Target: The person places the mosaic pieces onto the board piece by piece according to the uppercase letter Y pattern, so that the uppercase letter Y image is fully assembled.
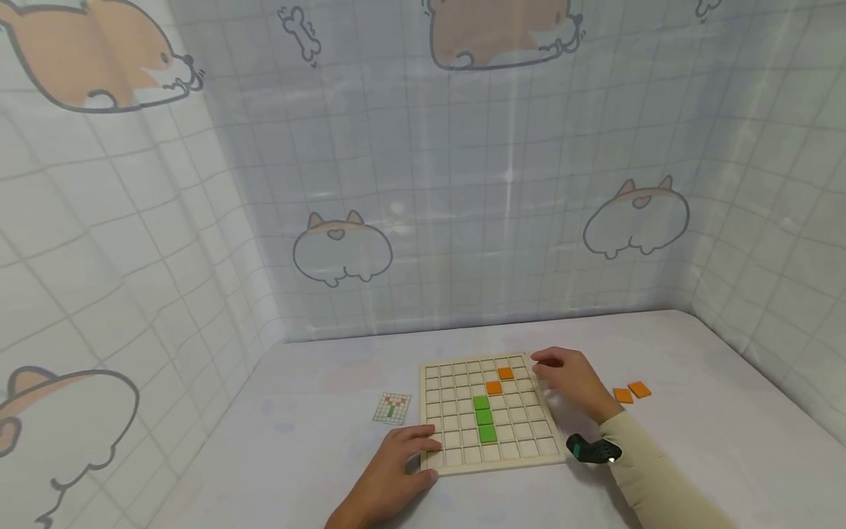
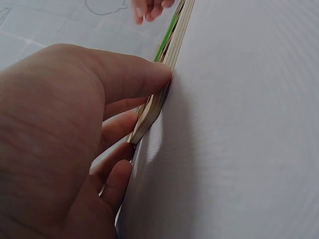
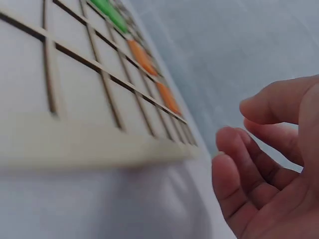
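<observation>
A pale wooden grid board [image 1: 529, 456] lies flat on the table. My left hand [image 1: 391, 470] holds its near left corner, thumb at the near edge and fingers over the left side; the left wrist view shows the thumb [image 2: 132, 77] against the board's edge. Three green tiles, one of them the middle tile [image 1: 484, 416], sit in a column of cells. Up and right of them are two orange tiles, a lower one [image 1: 494, 387] and an upper one [image 1: 505, 373]. My right hand [image 3: 264, 164] hovers beside the far right edge, fingers loosely bent, with nothing visible between them.
Two loose orange tiles, a nearer one [image 1: 623, 395] and a farther one [image 1: 640, 389], lie right of my right hand. A small pattern card [image 1: 392, 408] lies left of the board. Behind the white table [image 1: 317, 397] hangs a printed curtain [image 1: 449, 242].
</observation>
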Action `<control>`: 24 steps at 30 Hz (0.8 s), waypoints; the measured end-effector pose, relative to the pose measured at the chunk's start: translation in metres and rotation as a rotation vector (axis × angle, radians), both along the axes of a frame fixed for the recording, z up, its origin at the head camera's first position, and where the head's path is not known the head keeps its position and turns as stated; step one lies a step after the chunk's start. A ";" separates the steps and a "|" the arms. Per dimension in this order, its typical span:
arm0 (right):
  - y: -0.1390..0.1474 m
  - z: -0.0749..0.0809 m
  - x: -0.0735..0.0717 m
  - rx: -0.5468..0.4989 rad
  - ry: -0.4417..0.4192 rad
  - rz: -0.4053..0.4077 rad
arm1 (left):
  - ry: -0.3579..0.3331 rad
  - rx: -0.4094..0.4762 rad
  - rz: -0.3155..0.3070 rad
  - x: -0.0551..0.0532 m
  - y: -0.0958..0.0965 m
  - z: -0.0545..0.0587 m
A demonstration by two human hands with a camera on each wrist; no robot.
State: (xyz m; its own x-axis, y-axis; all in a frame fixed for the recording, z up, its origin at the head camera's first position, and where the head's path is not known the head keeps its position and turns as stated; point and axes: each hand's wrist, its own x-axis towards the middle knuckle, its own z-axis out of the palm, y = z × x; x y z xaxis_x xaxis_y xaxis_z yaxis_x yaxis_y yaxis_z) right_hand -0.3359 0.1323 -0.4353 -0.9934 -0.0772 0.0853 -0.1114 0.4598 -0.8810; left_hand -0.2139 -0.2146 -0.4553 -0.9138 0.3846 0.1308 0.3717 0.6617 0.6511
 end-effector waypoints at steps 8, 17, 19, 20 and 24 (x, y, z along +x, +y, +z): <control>0.043 0.010 0.011 -0.046 0.024 0.006 | -0.005 -0.018 0.005 -0.001 0.000 -0.001; 0.079 0.013 0.018 0.100 0.062 -0.049 | -0.002 -0.010 0.007 0.001 0.001 -0.003; 0.089 0.014 0.021 0.116 0.065 -0.071 | -0.005 -0.010 0.006 0.001 0.001 -0.002; 0.094 0.014 0.022 0.114 0.066 -0.078 | -0.004 -0.011 0.005 0.001 0.001 -0.002; 0.111 0.014 0.026 0.093 0.065 -0.106 | 0.000 -0.019 0.007 0.000 0.000 0.001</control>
